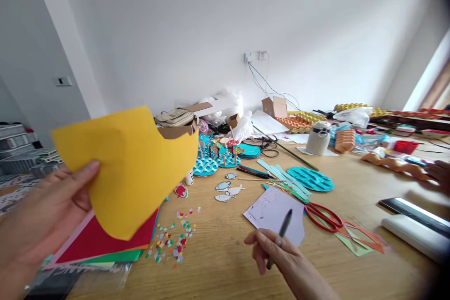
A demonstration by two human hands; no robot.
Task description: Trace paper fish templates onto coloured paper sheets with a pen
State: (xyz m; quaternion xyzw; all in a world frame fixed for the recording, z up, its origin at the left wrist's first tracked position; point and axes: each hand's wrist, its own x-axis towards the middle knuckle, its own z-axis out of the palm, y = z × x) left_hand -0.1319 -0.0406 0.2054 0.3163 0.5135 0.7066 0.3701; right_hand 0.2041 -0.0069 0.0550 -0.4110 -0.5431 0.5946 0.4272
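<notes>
My left hand [75, 187] pinches a yellow sheet of paper [130, 164] by its left side, held up above the table; its edges are cut in curves. A marker pen [284, 229] rests in my right hand [274, 251], gripped between thumb and fingers with its dark end up. Just beyond that hand lies a lilac paper [281, 213] with drawn lines on it. Red-handled scissors [325, 218] lie to its right. Under the yellow sheet is a stack of coloured paper, red sheet [116, 239] on top. Several paper fish [228, 187] lie mid-table.
Small paper bits [176, 239] are scattered on the wooden table [211, 272]. Blue egg-carton pieces [206, 166] with fish on sticks stand behind. A blue oval piece [311, 179], a white jar [318, 138] and a white power bank-like object [415, 234] lie rightward. Another person's hand [439, 171] shows at right.
</notes>
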